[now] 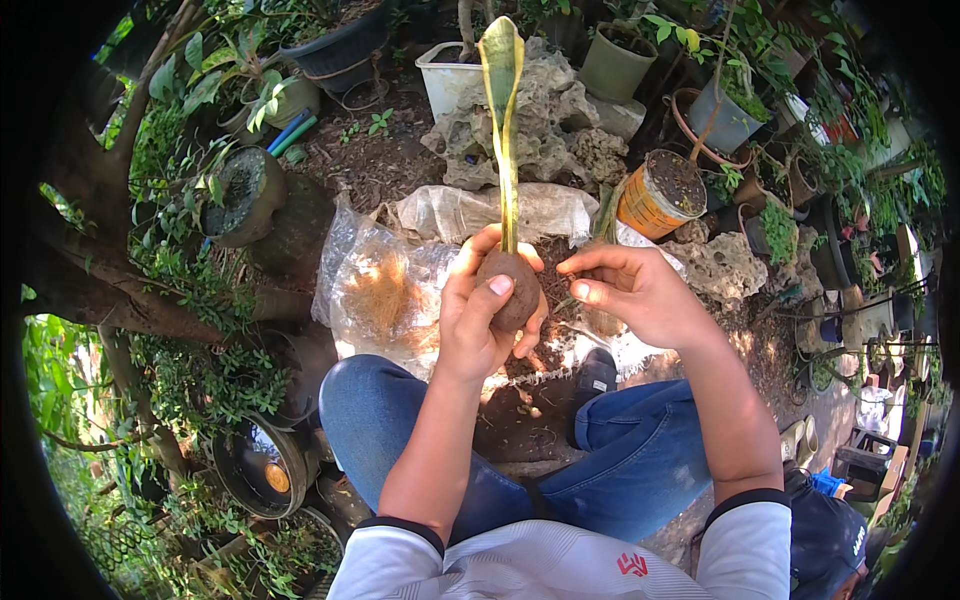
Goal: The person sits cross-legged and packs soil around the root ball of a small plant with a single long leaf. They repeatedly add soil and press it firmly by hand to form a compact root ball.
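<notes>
My left hand grips a rounded brown ball of soil, with the thumb pressed on its near side. Out of the ball's top rises an upright snake plant leaf, green with yellow margins. To the right, apart from the ball, hovers my right hand, thumb and forefinger close together. A tiny brown bit shows near those fingertips; whether it is held cannot be seen. Beneath both hands lies loose dark soil on a white woven sack. Clear plastic sheeting at the left bears a tuft of brown fibre.
Porous rocks stand beyond the sack. An orange bucket of soil is at the right, a stone pot at the left. A water-filled basin sits lower left. Another person in dark clothing is at the lower right.
</notes>
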A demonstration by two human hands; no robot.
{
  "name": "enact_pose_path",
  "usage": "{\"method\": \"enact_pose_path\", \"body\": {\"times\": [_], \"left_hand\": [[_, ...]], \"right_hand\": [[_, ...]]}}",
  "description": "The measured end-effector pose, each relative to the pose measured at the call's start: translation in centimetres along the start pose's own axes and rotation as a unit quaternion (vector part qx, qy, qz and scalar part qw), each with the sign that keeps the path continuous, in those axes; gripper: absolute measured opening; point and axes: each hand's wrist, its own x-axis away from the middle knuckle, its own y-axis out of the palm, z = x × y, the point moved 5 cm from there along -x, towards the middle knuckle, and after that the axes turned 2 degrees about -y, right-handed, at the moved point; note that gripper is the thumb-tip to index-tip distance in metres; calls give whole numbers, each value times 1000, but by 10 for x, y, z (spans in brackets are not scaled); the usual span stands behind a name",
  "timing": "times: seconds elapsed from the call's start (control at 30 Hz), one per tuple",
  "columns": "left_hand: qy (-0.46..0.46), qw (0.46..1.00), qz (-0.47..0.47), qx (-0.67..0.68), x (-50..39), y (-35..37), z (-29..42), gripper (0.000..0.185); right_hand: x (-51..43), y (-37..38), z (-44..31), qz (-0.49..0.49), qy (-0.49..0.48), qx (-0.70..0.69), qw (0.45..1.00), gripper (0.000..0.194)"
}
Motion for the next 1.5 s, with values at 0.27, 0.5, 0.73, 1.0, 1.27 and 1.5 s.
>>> {"method": "enact_pose_path", "body": {"times": [0.27,0.5,0.73,1.0,1.27,1.5], "left_hand": [[21,998,59,-10,3,-1,-3,57],[8,999,15,-44,1,-6,1,61],[6,998,8,-57,1,5,-2,67],[-18,998,-11,-62,1,3,-3,68],[-40,997,-59,-2,3,12,-8,62],[-64,994,-38,-83,1,1,-9,60]], "right_hand": [[1,0,-2,-6,-3,5,1000,28],[1,0,-2,-12,-16,15,1000,30],[1,0,0,-11,-13,4,1000,29],[1,1,-1,-11,14,3,1000,28],[0,2,-4,-12,-4,-1,1000,27],[0,4,-6,-24,-22,-13,999,26]]}}
